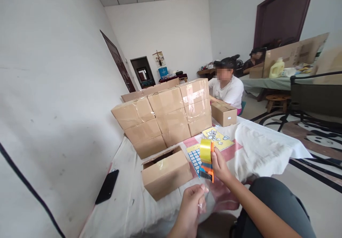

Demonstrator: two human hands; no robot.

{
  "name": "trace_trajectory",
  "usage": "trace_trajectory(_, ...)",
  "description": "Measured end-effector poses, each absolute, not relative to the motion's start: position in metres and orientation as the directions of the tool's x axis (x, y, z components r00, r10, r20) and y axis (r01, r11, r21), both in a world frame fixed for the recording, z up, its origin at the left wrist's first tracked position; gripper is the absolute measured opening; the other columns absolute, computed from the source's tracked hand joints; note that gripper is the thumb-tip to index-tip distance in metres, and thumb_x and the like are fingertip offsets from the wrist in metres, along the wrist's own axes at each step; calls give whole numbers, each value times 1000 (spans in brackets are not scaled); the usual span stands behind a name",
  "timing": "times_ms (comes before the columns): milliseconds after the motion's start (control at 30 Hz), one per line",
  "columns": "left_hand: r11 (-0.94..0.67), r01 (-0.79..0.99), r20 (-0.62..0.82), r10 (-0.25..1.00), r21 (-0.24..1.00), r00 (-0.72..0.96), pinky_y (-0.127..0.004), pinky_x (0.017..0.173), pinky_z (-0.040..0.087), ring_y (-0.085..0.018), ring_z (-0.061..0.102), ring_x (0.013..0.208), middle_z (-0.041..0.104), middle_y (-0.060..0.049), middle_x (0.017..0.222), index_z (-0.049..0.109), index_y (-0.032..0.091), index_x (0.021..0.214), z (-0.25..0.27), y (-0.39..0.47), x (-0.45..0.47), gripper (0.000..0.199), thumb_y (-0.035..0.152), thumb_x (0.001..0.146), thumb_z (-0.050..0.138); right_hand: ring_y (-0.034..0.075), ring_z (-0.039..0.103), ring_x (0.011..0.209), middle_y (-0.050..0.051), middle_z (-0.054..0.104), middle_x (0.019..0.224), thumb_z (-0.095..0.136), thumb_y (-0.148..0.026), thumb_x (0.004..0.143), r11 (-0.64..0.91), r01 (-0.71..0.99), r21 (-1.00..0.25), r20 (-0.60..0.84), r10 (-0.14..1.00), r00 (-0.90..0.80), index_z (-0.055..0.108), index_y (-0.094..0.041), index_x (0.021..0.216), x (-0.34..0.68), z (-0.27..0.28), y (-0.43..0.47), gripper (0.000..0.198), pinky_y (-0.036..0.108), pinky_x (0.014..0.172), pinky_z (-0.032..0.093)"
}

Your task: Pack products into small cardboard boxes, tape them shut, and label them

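My right hand point(220, 165) grips an orange and blue tape dispenser point(213, 159) loaded with a yellowish roll of packing tape point(205, 150). Its dark cutting end points down toward my left hand point(191, 200). That hand is closed, with a shiny crumpled scrap of clear tape point(202, 206) showing at its fingers. Left of both hands, apart from them, a cardboard box point(167, 175) rests on the table, with tape on its upper edge and a dark gap along its top.
Taped cardboard boxes point(171, 124) stand stacked in rows behind. A black phone point(107, 187) lies on the white tablecloth point(128, 209) at left. Across the table, a person in a white shirt point(233, 90) sits by another box point(224, 114). Another person point(249, 64) is farther back.
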State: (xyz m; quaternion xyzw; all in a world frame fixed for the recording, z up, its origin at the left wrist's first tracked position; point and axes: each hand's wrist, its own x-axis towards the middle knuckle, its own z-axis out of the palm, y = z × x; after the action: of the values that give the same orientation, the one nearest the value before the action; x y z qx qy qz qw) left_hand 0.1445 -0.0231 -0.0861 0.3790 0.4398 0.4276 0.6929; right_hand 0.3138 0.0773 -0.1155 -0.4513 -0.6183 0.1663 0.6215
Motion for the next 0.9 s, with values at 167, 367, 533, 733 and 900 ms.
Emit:
trace_trajectory(167,421,-360,-322,897,833,303,-24,48,18,-4,22,42,29,11,42,60,17,71,-90,-25,139,64,69,48,89,22,54,71,3,57,75,30,-46,105,546,366,-753,630,759,164,54,-23,93,313,-124,78,36,35,65,46)
trace_trajectory(367,410,-396,-266,890,822,369,-26,51,19,-5,23,44,31,9,41,66,14,73,-88,-24,128,50,55,58,91,20,52,64,2,56,77,30,-41,106,597,435,-674,698,707,113,51,-23,94,321,-123,73,30,34,60,43)
trace_trajectory(533,443,-351,-270,854,825,444,-24,48,18,-3,22,42,32,10,43,64,14,70,-94,-22,128,50,53,56,92,19,52,62,3,56,76,29,-43,106,601,454,-658,714,690,120,50,-23,92,323,-114,67,32,34,58,43)
trace_trajectory(733,458,-304,-255,813,835,524,-23,45,16,-3,24,40,34,10,43,59,15,65,-93,-24,131,49,51,56,92,19,47,56,0,53,69,29,-44,106,618,386,-685,710,685,164,49,-25,88,321,-110,58,33,33,54,41)
trace_trajectory(900,451,-195,-272,772,871,574,-23,46,19,-4,29,41,43,9,50,72,14,100,-97,-24,129,65,53,53,92,21,55,69,4,58,80,31,-45,106,622,308,-720,690,690,218,55,-24,95,319,-109,53,33,35,64,48)
